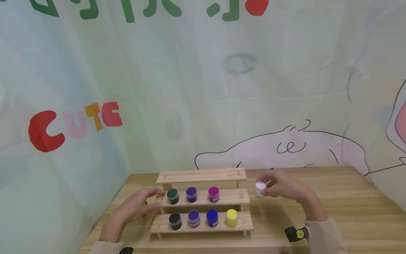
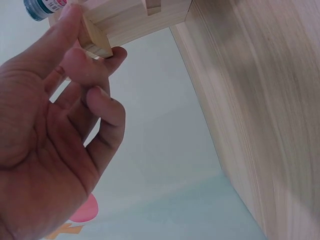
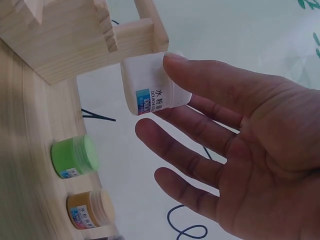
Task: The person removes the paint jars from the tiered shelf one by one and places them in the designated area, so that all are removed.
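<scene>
White jar (image 1: 260,189), roughly upright, is pinched in the right hand (image 1: 283,185), lower right of the head view, just right of the wooden rack (image 1: 233,196), whose left end the left hand (image 1: 137,204) pinches.

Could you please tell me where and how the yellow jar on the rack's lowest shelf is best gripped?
I'd pinch the yellow jar by its round sides near the top, coming from above and the right. It stands upright, top exposed, and its right side faces bare shelf, while the blue jar stands to its left.
</scene>
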Demonstrator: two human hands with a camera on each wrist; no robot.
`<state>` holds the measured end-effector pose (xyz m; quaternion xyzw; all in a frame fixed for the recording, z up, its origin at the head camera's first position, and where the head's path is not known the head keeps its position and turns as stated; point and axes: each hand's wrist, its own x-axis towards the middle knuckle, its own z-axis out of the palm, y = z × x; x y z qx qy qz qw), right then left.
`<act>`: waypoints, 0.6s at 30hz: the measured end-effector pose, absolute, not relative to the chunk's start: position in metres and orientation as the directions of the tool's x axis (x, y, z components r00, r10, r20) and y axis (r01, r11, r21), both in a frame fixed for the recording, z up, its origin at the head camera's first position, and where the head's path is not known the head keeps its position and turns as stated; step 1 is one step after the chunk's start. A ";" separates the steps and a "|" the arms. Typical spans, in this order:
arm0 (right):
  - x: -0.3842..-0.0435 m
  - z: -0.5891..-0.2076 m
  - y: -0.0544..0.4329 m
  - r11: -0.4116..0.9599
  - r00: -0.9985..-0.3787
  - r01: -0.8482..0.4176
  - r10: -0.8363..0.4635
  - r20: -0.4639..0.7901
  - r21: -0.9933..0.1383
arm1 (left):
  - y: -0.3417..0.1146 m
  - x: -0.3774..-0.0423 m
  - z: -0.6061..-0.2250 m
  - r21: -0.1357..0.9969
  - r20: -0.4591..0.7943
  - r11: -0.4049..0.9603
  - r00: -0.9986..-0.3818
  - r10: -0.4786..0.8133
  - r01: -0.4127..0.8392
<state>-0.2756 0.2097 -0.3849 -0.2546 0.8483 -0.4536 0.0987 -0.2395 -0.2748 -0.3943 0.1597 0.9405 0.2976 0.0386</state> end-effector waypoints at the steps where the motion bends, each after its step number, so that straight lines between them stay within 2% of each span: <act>1: -0.277 -0.387 0.210 0.458 -0.849 -0.349 -0.524 0.068 -0.817 | -0.275 -0.239 -0.394 0.569 0.023 0.774 -0.946 0.324 0.279; 6: -0.281 -0.396 0.210 0.444 -0.830 -0.371 -0.553 0.076 -0.816 | -0.278 -0.238 -0.393 0.580 0.015 0.765 -0.943 0.331 0.278; 12: -0.283 -0.406 0.212 0.449 -0.822 -0.310 -0.570 -0.001 -0.838 | -0.278 -0.236 -0.393 0.583 0.014 0.765 -0.944 0.328 0.275; 18: -0.283 -0.411 0.215 0.513 -0.843 -0.263 -0.534 -0.063 -0.817 | -0.276 -0.237 -0.392 0.571 0.021 0.770 -0.942 0.334 0.285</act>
